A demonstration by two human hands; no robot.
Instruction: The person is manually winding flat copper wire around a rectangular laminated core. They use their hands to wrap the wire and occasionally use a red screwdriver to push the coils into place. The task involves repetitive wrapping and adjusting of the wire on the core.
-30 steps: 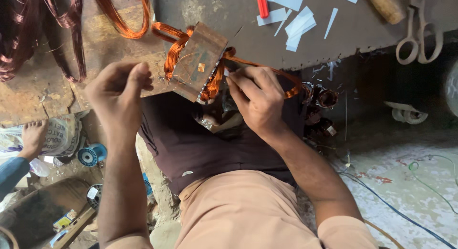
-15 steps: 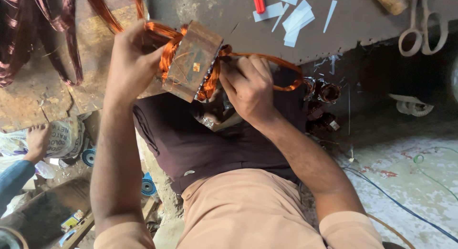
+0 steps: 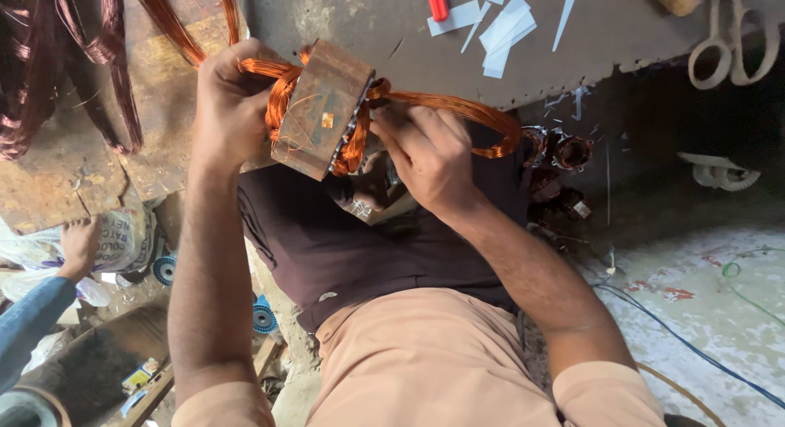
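Rusty-brown laminated steel stator block point(image 3: 320, 108) with orange copper-wire coils point(image 3: 282, 92) held at the near edge of the grey scuffed metal workbench point(image 3: 621, 26), above the lap; tilted, one flat face toward the camera, a small pale tag at its middle. Left hand point(image 3: 229, 108) closed around the block's left end, fingers curled over the coil bundle there. Right hand point(image 3: 429, 153) pressed against the block's right end, fingers bent and tips in among the windings; whether anything is pinched between them cannot be told. Long orange copper-wire loop point(image 3: 466, 116) running from the block out past the right hand. Further along the bench: white paper strips point(image 3: 503, 26), red marker-like stick point(image 3: 436, 2), grey metal scissors point(image 3: 732, 47). Dark reddish-brown wire hanks point(image 3: 49, 75) draped at far left. Small wound coils point(image 3: 564, 157) just beyond the right wrist. Another person's hand point(image 3: 80, 243) resting on a printed sack point(image 3: 123, 239) at lower left.
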